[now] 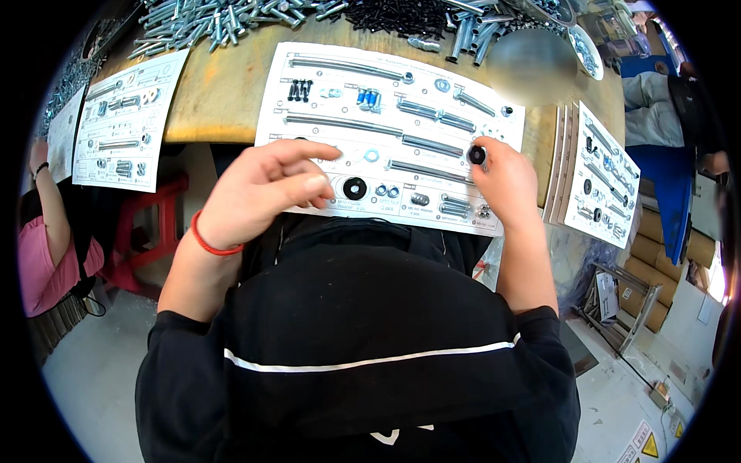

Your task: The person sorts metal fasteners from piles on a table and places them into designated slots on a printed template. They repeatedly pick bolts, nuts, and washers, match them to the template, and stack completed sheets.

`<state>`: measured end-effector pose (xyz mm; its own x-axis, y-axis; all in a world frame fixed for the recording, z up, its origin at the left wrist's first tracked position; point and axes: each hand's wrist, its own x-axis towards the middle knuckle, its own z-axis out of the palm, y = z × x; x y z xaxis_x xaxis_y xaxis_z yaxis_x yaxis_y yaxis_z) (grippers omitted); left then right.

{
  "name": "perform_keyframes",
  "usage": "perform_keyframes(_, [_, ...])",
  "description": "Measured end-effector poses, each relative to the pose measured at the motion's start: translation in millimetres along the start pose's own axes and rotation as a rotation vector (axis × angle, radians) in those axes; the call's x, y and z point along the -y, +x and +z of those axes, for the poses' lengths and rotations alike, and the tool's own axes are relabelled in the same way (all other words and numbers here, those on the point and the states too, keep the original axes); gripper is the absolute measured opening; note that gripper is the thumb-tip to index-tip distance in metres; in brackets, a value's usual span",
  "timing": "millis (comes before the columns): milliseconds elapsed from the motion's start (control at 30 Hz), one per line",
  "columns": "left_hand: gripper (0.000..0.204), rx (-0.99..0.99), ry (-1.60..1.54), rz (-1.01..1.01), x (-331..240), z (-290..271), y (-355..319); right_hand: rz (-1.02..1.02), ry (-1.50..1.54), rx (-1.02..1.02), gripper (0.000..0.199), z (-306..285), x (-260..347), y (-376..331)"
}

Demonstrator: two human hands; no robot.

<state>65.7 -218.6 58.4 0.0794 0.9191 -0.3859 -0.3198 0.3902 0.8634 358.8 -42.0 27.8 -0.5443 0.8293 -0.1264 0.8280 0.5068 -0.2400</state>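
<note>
A white hardware card (pixel 272 104) lies before me at the table's front edge, with bolts, rods, nuts and washers fixed in rows. Over its lower left part hovers my left hand (pixel 266 181), fingers spread and no held thing visible. My right hand (pixel 503 179) pinches a black round washer (pixel 477 155) between thumb and fingers at the card's right side. Another black washer (pixel 354 188) sits in the bottom row, just right of my left fingertips. Two small nuts (pixel 387 190) are beside it, and a thin pale washer (pixel 371 155) is above.
Heaps of long silver bolts (pixel 220 23) and black screws (pixel 395 18) cover the table's far side. A white bowl (pixel 587 52) of metal parts stands far right. More cards are stacked at right (pixel 606 177); another card (pixel 127 119) lies left, near a person's arm (pixel 52 197).
</note>
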Motion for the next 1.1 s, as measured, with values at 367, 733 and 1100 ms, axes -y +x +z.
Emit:
perform_keyframes(367, [0.042,-0.621,0.511,0.191,14,-53,-16,0.051,-0.003,-0.148,0.020,-10,-27,52])
perform_keyframes(733, [0.047,-0.748,1.083,0.167,33,-62,-10,0.016,-0.032,-0.186,0.024,6,-37,68])
perform_keyframes(1100, [0.052,-0.636,0.139,0.089,31,-45,12,0.222,0.335,-0.391,0.029,26,-77,-53])
